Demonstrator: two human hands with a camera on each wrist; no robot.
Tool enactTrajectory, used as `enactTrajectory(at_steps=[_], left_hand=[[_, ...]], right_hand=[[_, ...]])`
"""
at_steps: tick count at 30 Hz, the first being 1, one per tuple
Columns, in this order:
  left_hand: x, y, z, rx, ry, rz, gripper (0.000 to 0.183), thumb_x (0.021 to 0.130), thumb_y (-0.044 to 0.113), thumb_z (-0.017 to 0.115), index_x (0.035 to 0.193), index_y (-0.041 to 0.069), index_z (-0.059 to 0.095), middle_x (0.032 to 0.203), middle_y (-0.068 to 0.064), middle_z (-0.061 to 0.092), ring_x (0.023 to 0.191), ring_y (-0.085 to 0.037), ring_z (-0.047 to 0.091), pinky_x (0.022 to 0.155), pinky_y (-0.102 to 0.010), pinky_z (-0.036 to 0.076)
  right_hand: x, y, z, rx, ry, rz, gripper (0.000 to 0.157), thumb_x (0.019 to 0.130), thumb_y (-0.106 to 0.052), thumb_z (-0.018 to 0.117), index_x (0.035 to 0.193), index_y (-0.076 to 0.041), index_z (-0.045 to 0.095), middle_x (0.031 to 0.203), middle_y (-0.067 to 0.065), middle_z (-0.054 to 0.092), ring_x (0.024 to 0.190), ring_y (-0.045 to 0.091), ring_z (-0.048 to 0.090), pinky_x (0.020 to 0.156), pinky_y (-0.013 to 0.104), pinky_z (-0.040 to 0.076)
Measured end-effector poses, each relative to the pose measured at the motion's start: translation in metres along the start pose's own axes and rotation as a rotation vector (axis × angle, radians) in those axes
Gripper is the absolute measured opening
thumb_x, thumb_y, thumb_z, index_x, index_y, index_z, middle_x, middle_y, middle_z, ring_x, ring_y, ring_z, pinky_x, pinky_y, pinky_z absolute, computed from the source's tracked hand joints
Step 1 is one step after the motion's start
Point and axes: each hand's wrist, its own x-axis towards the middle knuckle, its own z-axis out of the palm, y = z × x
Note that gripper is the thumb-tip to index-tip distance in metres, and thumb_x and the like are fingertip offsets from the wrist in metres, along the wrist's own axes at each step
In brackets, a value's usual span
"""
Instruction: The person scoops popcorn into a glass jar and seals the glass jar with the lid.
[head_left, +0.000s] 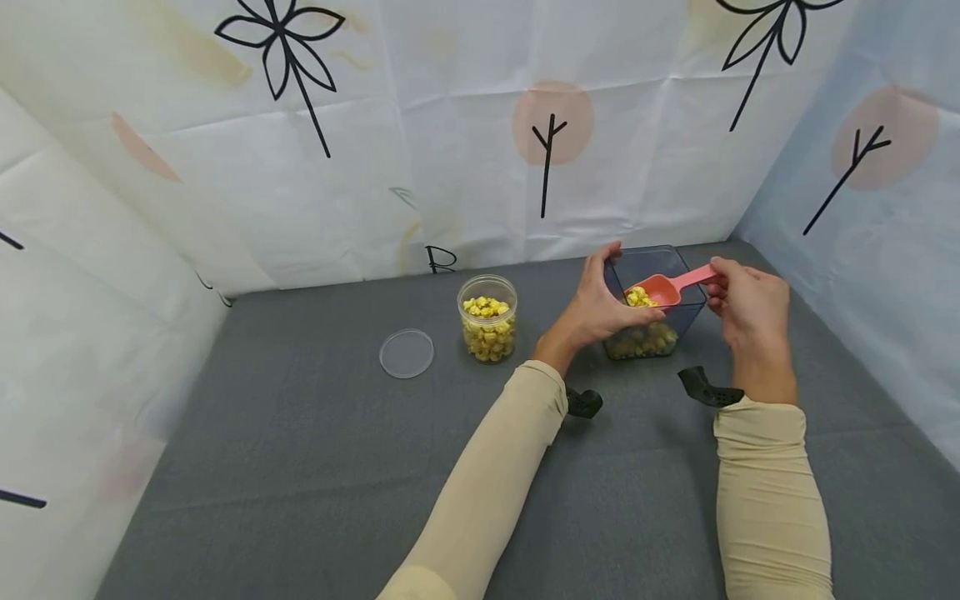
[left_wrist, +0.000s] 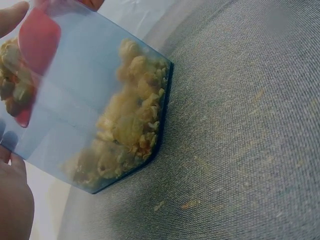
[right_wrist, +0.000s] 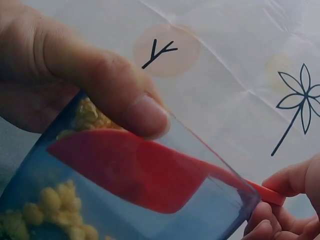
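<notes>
My left hand grips a clear bluish square container by its upper part, the thumb along the near side and the fingers at the far left. Popcorn lies along the bottom of the container, seen through its wall. In my right hand is the handle of a pink-red scoop, pinched between thumb and fingers. The scoop's bowl is inside the container near the top and holds yellow popcorn. In the right wrist view the left thumb lies close over the bowl's edge.
Left of the container stands a round clear jar, uncovered, with yellow popcorn inside. A clear round lid lies flat beside it. Grey cloth covers the table, and a patterned white curtain hangs behind.
</notes>
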Motion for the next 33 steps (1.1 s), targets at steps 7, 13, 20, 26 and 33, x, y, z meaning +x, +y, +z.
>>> enactTrajectory(at_steps=[7,13,20,26,33], left_hand=[[0.0,0.0,0.0,-0.014,0.008,-0.004,0.112,0.074,0.032,0.092,0.16,0.028,0.021,0.159,0.003,0.032,0.14,-0.016,0.04,0.114,-0.032,0.044],[0.0,0.002,0.0,-0.008,0.005,-0.007,0.112,0.075,0.031,0.092,0.16,0.027,0.02,0.159,0.002,0.032,0.143,-0.02,0.04,0.116,-0.034,0.041],[0.001,0.001,0.001,-0.013,0.004,-0.003,0.111,0.075,0.031,0.092,0.16,0.027,0.021,0.159,0.001,0.032,0.14,-0.013,0.039,0.118,-0.034,0.039],[0.001,-0.001,0.002,-0.011,0.002,0.005,0.111,0.074,0.032,0.092,0.16,0.026,0.021,0.158,0.002,0.032,0.14,-0.015,0.04,0.117,-0.033,0.041],[0.001,-0.001,0.001,-0.027,-0.005,0.0,0.11,0.076,0.031,0.091,0.16,0.027,0.02,0.159,0.002,0.032,0.144,-0.021,0.039,0.118,-0.034,0.04]], right_hand=[[0.006,0.003,-0.003,0.093,-0.018,0.052,0.02,0.093,-0.031,0.076,0.097,-0.012,0.07,0.073,-0.004,0.062,0.065,0.008,0.051,0.055,0.018,0.046],[0.011,0.006,-0.007,0.153,-0.011,0.103,0.022,0.093,-0.031,0.076,0.101,-0.012,0.069,0.072,-0.003,0.062,0.066,0.009,0.052,0.057,0.019,0.048],[0.014,0.008,-0.009,0.217,-0.018,0.155,0.023,0.092,-0.031,0.077,0.103,-0.013,0.068,0.072,-0.003,0.063,0.067,0.011,0.053,0.058,0.02,0.05],[0.013,0.008,-0.011,0.183,-0.037,0.145,0.023,0.092,-0.033,0.077,0.102,-0.014,0.069,0.075,-0.003,0.063,0.067,0.01,0.054,0.059,0.019,0.051],[0.011,0.004,-0.012,0.112,-0.048,0.134,0.021,0.096,-0.034,0.073,0.1,-0.013,0.069,0.072,-0.004,0.063,0.065,0.009,0.055,0.059,0.018,0.051]])
